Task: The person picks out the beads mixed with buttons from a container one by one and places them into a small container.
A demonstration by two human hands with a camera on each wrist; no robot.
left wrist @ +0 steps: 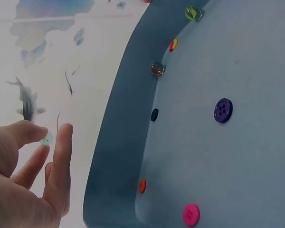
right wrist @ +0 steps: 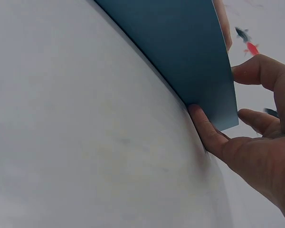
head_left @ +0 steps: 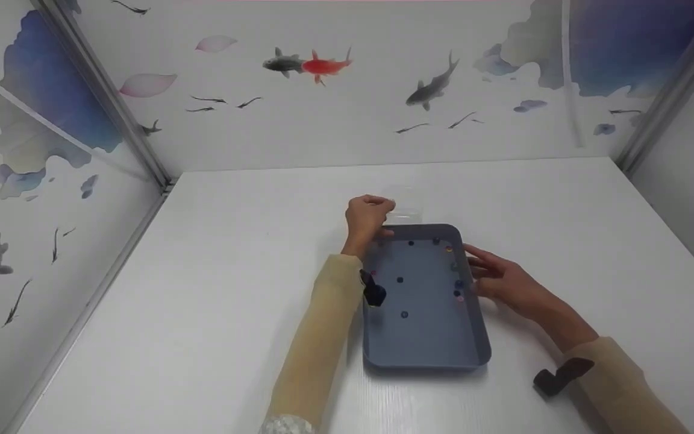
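Note:
My left hand (head_left: 366,218) is beyond the far left corner of a blue-grey tray (head_left: 431,340). Between thumb and a fingertip it pinches a small clear greenish marble (left wrist: 47,138), seen in the left wrist view. My right hand (head_left: 512,289) touches the outside of the tray's right wall with its fingers spread. Scattered inside the tray are buttons, among them a purple button (left wrist: 223,110), a pink button (left wrist: 191,215) and an orange button (left wrist: 142,185). Marbles lie there too, including a green-swirled marble (left wrist: 193,13) and a brownish marble (left wrist: 157,69).
Just behind the tray stands a transparent container (head_left: 406,205), hard to make out. The white table (head_left: 202,313) is bounded by a back panel (head_left: 347,132) painted with fish, and by side panels.

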